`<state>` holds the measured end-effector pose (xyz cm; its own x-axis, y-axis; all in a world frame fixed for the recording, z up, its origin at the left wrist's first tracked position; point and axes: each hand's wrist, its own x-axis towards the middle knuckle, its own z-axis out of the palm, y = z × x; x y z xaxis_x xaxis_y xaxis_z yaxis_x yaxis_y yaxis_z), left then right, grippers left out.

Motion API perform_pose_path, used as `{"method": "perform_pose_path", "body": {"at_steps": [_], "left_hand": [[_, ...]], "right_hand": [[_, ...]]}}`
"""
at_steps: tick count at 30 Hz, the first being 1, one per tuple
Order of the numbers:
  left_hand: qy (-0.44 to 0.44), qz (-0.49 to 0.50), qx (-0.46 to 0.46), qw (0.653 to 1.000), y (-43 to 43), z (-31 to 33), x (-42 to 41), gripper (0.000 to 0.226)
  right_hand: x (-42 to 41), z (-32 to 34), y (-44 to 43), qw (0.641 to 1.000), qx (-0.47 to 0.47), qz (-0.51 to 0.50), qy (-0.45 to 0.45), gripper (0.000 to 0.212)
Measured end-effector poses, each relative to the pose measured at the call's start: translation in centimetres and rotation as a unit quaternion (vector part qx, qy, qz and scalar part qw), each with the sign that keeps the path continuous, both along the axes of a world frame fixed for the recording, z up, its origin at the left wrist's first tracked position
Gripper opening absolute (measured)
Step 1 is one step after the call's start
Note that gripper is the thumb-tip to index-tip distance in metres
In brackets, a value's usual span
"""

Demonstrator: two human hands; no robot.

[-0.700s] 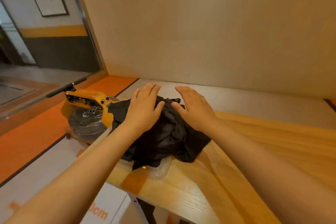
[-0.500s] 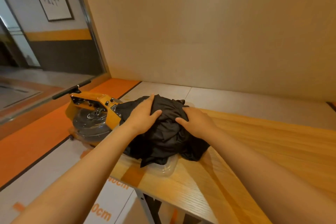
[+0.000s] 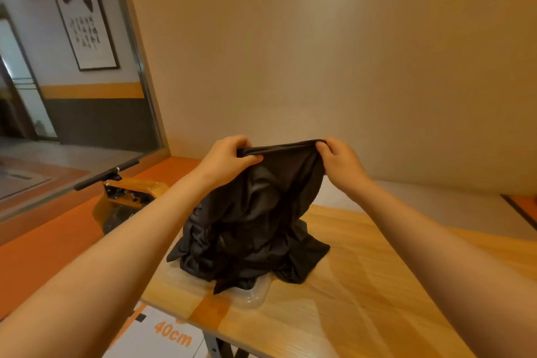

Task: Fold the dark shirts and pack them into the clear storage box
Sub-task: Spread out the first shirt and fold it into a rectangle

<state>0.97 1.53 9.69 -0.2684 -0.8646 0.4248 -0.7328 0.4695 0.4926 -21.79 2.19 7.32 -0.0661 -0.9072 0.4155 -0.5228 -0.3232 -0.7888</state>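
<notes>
A dark shirt (image 3: pixel 261 212) hangs lifted above a heap of dark cloth on the wooden table (image 3: pixel 363 285). My left hand (image 3: pixel 226 154) pinches its top edge on the left. My right hand (image 3: pixel 340 160) pinches the same edge on the right, so the fabric stretches between them. The lower part of the cloth still lies crumpled over the clear storage box (image 3: pixel 252 296), of which only the near rim shows under the heap.
A yellow machine with a black handle (image 3: pixel 128 197) stands on the floor just left of the table's far corner. The table's left edge runs close to the box. A beige wall rises behind. Orange and grey floor markings lie to the left.
Both hands, which lay flat on the crumpled heap, have gripped the cloth and raised it, pulling its top edge taut between them.
</notes>
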Motion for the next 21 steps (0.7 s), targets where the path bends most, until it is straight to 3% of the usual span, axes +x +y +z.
{"method": "perform_pose_path", "body": {"at_steps": [3, 7, 15, 21], "left_hand": [[0.049, -0.032, -0.015, 0.998, 0.5, 3.5, -2.2, 0.023], [0.137, -0.102, 0.057, 0.984, 1.9, 7.0, -5.7, 0.026], [0.081, -0.206, 0.111, 0.969, 6.2, 9.1, -11.8, 0.037], [0.077, -0.233, 0.069, 0.967, 6.7, 9.1, -16.3, 0.019]], "right_hand": [[-1.5, 4.0, 1.1, 0.998, -0.041, -0.031, -0.043, 0.033], [-4.6, 8.3, 3.0, 0.992, -0.088, -0.079, -0.049, 0.035], [-11.9, 11.6, 9.7, 0.938, -0.201, -0.175, 0.222, 0.027], [-16.8, 10.9, 13.8, 0.908, -0.227, -0.237, 0.26, 0.032]]}}
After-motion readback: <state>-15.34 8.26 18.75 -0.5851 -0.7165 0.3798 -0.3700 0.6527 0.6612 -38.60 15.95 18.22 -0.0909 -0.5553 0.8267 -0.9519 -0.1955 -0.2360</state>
